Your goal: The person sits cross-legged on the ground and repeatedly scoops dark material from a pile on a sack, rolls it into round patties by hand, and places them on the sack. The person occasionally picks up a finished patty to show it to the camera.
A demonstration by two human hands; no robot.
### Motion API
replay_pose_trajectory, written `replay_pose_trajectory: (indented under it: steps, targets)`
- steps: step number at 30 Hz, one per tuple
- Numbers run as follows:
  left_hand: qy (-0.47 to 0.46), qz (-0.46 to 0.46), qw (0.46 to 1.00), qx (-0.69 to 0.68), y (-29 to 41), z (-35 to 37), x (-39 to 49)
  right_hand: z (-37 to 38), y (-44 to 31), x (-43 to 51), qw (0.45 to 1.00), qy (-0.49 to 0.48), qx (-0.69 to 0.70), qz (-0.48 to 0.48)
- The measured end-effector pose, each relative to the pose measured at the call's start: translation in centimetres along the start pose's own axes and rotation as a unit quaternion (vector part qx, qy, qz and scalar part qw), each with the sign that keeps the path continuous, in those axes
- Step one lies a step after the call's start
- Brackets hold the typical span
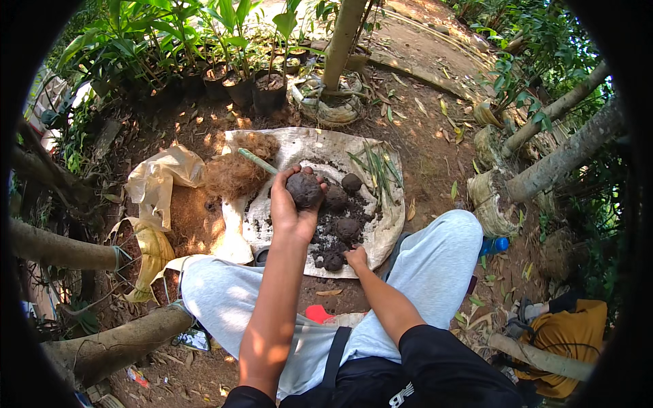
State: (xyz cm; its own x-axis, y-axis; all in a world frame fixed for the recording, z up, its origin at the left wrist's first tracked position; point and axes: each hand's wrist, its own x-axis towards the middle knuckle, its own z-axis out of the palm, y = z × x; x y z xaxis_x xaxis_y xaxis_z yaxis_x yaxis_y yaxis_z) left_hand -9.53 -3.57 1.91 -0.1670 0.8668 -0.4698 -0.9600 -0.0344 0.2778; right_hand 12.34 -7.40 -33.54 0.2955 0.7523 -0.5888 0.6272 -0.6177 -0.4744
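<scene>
A round ball of dark soil (pixel 305 190) rests in the upturned palm of my left hand (pixel 292 217), with the fingers curled around its far side. My right hand (pixel 357 256) is low at the near edge of a white woven sack (pixel 316 137). Its fingertips meet a dark soil clump (pixel 333 261); whether they grip any is unclear. Loose soil and more balls lie on the sack, including a small ball (pixel 351 182) and a lumpy one (pixel 348 229). A pale green stick (pixel 257 160) runs up to my left fingers; its lower end is hidden.
Brown coconut-like fibre (pixel 240 173) sits at the sack's left, beside a crumpled translucent plastic bag (pixel 166 173). Cut green leaves (pixel 378 166) lie on its right. Potted plants (pixel 268 92) and trunks surround me. A blue-capped bottle (pixel 494 246) lies right; a person's mustard garment (pixel 566 341) shows lower right.
</scene>
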Motion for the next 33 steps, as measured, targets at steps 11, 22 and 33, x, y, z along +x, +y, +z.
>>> replay_pose_trajectory:
  steps: [11,22,33]
  targets:
    - [0.005,0.004,1.000,-0.003,-0.1,0.1,-0.1,-0.7,-0.4,-1.3,0.996,-0.052,0.005,-0.072]
    - [0.006,0.001,1.000,0.003,-0.2,0.0,-0.3,-2.5,-1.4,-1.6,0.993,0.004,-0.038,-0.111]
    - [0.028,0.016,0.998,0.060,-0.4,-0.3,0.0,-7.7,-8.0,-4.4,0.934,-0.178,0.308,-0.044]
